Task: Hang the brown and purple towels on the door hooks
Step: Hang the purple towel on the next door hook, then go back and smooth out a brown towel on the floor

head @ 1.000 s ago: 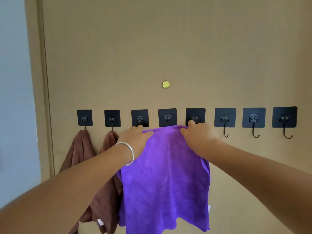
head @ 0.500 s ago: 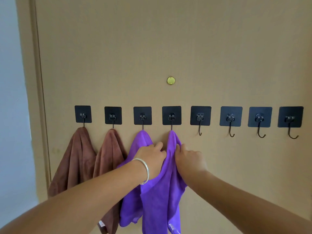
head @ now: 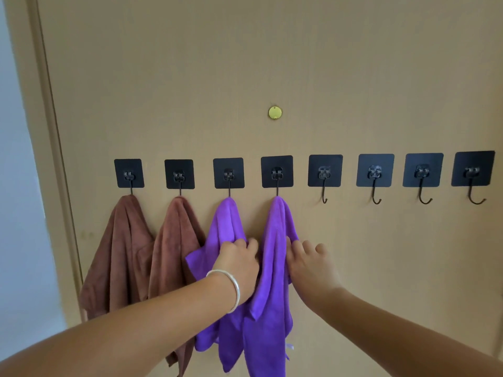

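A purple towel (head: 275, 268) hangs from the third hook (head: 229, 174) and fourth hook (head: 277, 172) of a black row on the tan door (head: 272, 63). A brown towel (head: 122, 254) hangs from the first hook (head: 129, 174) and second hook (head: 179, 174). My left hand (head: 236, 265), with a silver bangle on the wrist, grips the purple folds between the two purple peaks with curled fingers. My right hand (head: 310, 268) lies with straight fingers against the towel's right edge; its thumb is hidden behind the cloth.
To the right, several bare hooks (head: 375, 183) stick out from the door at the same height. A brass peephole (head: 275, 112) sits above the row. The door frame (head: 51, 131) and a pale wall (head: 16, 213) are at the left.
A second ago both hands held the purple towel's top edge up at the hooks. The towel now hangs from two hooks, and both hands have slid down to its middle.
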Available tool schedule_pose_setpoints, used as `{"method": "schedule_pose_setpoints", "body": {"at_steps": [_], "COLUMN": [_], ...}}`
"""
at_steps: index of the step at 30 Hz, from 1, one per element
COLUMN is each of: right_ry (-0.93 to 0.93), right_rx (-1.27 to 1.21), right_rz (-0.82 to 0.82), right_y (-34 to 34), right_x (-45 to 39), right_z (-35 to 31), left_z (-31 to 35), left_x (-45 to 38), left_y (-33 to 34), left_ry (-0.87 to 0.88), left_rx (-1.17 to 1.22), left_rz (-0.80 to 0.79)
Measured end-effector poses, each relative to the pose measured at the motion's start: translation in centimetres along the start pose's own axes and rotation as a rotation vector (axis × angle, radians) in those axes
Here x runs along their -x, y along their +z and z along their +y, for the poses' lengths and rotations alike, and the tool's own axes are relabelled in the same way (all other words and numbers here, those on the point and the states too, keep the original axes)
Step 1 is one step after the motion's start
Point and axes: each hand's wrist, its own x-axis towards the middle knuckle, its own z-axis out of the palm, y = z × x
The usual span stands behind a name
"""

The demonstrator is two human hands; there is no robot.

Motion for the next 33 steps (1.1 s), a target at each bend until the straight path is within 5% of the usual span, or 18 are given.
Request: {"method": "schedule_pose_setpoints", "body": {"at_steps": [3, 9, 15, 25, 33], "right_ry": [-0.008, 0.035, 0.041, 0.167, 0.497], "right_rx": [-0.05, -0.018, -0.086, -0.12, -0.118], "right_rz": [-0.069, 0.06, 0.075, 0.045, 0.115], "right_y": [1.0, 0.4, 0.5, -1.3, -3.7], "right_x": [0.8, 2.0, 2.0, 2.2, 9.5], "right_z": [-0.1, 0.8, 1.8, 4.6, 9.7], "left_z": [1.5, 2.2, -0.2, -0.7, 5.6], "left_x": [0.9, 0.9, 2.9, 0.2, -1.0], "left_y": [0.6, 0.4, -2.8, -7.2, -8.5], "left_ry": [0.057, -0.005, 0.191, -0.116, 0.023], "left_rx": [0.036, -0.035, 0.074, 0.083, 0.423], "left_rz": [-0.052, -0.225, -0.281, 0.159, 0.417]}}
